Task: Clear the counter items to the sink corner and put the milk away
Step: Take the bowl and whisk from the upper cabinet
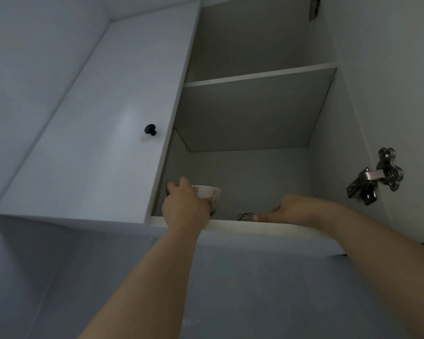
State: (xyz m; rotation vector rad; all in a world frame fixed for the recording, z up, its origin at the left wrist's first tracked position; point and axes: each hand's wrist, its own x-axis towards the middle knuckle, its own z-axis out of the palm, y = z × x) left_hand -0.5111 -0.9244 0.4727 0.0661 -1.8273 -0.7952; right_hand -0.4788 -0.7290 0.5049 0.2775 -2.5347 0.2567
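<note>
White floral bowl [212, 195] is sitting at the left of the bottom shelf [279, 228], the left hand [185, 209] gripping its near side, while the whisk [246, 216] is lying along the shelf edge, wire head pointing left, just beside the right hand [294, 209], whose grasp I cannot tell; no milk is showing.

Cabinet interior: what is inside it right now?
On the bottom shelf, a patterned bowl gripped by the left hand and a wire whisk by the right hand. What lies on the upper shelf is hidden from below.
</note>
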